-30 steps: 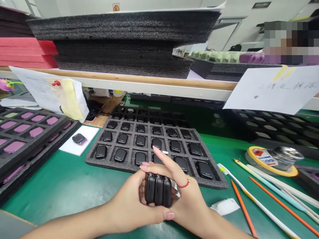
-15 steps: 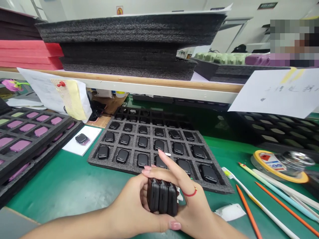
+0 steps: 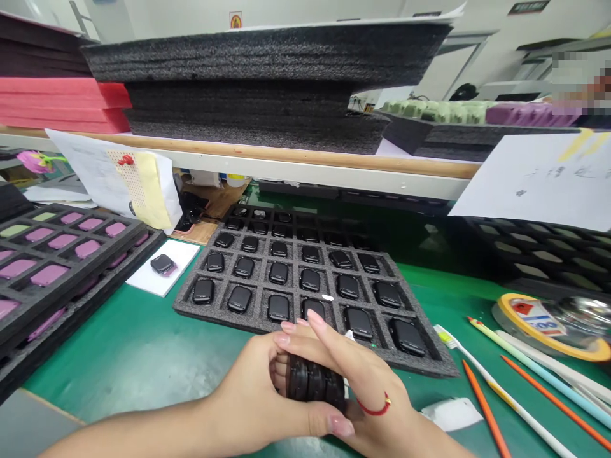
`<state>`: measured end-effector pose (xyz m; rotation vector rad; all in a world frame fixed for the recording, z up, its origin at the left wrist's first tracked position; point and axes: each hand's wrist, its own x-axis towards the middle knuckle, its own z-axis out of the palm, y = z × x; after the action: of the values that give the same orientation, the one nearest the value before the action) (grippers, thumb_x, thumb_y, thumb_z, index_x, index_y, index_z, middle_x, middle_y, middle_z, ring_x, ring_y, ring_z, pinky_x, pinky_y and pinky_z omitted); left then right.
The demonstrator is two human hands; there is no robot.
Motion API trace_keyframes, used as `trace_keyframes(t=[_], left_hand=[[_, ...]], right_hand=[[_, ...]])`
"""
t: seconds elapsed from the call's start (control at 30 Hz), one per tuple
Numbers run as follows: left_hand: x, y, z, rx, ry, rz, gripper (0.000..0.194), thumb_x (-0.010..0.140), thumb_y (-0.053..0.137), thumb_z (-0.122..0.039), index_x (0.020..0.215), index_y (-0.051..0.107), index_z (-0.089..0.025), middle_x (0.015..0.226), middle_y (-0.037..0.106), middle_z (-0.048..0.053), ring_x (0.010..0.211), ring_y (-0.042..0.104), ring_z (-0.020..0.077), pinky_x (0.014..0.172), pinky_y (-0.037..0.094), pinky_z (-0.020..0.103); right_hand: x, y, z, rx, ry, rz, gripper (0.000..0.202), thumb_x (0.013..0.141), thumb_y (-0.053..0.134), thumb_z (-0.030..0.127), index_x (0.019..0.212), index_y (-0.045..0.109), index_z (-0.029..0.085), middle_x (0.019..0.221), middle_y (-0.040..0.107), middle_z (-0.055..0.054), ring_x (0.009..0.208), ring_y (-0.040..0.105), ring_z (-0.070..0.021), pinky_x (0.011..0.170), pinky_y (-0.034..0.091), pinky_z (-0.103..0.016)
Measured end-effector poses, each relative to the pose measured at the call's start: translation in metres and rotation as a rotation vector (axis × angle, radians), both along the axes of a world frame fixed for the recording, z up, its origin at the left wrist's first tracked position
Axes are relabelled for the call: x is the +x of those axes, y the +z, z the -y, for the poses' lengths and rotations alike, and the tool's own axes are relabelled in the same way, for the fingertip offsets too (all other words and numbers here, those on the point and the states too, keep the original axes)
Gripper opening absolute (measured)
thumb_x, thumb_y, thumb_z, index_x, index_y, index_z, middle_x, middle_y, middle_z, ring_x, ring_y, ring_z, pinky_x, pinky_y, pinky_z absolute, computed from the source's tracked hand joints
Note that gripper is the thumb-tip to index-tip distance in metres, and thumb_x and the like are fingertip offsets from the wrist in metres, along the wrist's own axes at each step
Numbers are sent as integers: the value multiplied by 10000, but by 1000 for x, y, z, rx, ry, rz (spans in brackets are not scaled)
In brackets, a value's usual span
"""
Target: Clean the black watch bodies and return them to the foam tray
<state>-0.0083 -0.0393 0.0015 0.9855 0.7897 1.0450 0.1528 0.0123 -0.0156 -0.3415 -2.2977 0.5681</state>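
Observation:
Three black smartwatch cases (image 3: 312,386) stand pressed side by side between my hands, just in front of a foam tray. My left hand (image 3: 255,388) grips them from the left, its thumb along the lower edge. Around the top and right side wraps my right hand (image 3: 370,385), its fingers over the upper edges and a red string on it. Something small and white shows by that hand, partly hidden. The grey-black foam tray (image 3: 436,364) behind holds many similar watch cases, one (image 3: 278,307) close beyond my fingertips.
On the left are stacked foam trays (image 3: 109,262) with purple and green pieces. A watch case (image 3: 162,263) lies on white paper. At right are a toothbrush (image 3: 506,397), orange sticks (image 3: 484,407), a tape roll (image 3: 506,324) and a crumpled white wrapper (image 3: 451,413). A loaded shelf (image 3: 286,165) spans above.
My right hand's fingers have come down further over the top of the watch cases, which now show less of their edges. The camera view has turned slightly left.

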Motion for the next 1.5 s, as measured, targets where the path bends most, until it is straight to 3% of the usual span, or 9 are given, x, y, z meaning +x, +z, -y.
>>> trace_keyframes(t=[0.27, 0.57, 0.83, 0.97, 1.1, 1.23, 1.37, 1.43, 1.5], left_hand=[[-4, 1, 4, 33, 124, -229, 359, 656, 892, -222, 989, 760, -201, 913, 766, 23, 874, 705, 208, 777, 542, 267], [-11, -6, 3, 401, 174, -407, 348, 722, 854, -255, 1057, 760, -257, 1031, 781, 4, 881, 728, 186, 802, 546, 227], [-11, -9, 1, 581, 204, -424, 419, 677, 884, -196, 1064, 736, -257, 1040, 792, -20, 889, 745, 154, 814, 560, 186], [-9, -7, -2, 713, 237, -438, 386, 745, 801, -113, 1096, 718, -248, 1086, 786, 12, 1002, 738, 196, 944, 554, 272], [-9, -10, -5, 812, 226, -462, 345, 788, 794, -167, 1111, 727, -268, 1067, 785, 28, 1045, 718, 214, 1049, 490, 339], [-13, -16, 0, 710, 166, -523, 373, 803, 797, -252, 1158, 723, -339, 1333, 630, 50, 1321, 528, 264, 1115, 432, 378], [-14, -14, 5, 361, 106, -382, 1201, 560, 953, -187, 1501, 272, -492, 1621, 267, 31, 1474, 311, 331, 1187, 321, 504], [-12, -11, 5, 120, 15, -168, 1319, 522, 974, -210, 1533, 158, -435, 1582, 344, 109, 1384, 460, 335, 1136, 386, 523], [-10, -7, 3, -46, -81, -23, 1050, 604, 938, -266, 1474, 348, -273, 1375, 575, 171, 1233, 603, 337, 1063, 454, 529]], right_hand=[[7, 8, 1, -120, -10, 6, 1018, 754, 810, 522, 1570, 238, 313, 1495, 530, -82, 1371, 509, -308, 1156, 433, -444], [-2, 17, 0, -456, -47, -58, 715, 604, 926, 248, 1252, 625, 271, 1155, 768, -17, 1016, 752, -228, 886, 613, -259], [3, 21, 2, -453, -22, -43, 767, 615, 938, 351, 1300, 596, 313, 1236, 725, -18, 1136, 696, -235, 972, 561, -283], [10, 22, 0, -741, 39, -20, 821, 779, 669, 711, 1467, 432, 330, 1432, 580, -79, 1337, 544, -285, 1094, 474, -424], [4, 16, -2, -993, 69, 15, 1031, 686, 825, 604, 1521, 330, 256, 1349, 637, -121, 1352, 529, -294, 1100, 466, -431], [-5, 8, 2, -875, 32, -149, 1165, 624, 932, 252, 1558, 238, 306, 1184, 732, -54, 1149, 692, -239, 1013, 547, -356], [-4, 6, 4, -653, -34, -224, 1169, 671, 898, 209, 1572, 172, 379, 1060, 772, 5, 991, 754, -209, 874, 618, -289], [-1, 7, 4, -537, -76, -216, 1163, 681, 900, 230, 1571, 169, 396, 1129, 759, -6, 1063, 735, -231, 931, 607, -318], [0, 7, 3, -423, -90, -198, 1094, 718, 885, 290, 1567, 202, 388, 1276, 705, -40, 1185, 676, -269, 1038, 556, -384]])
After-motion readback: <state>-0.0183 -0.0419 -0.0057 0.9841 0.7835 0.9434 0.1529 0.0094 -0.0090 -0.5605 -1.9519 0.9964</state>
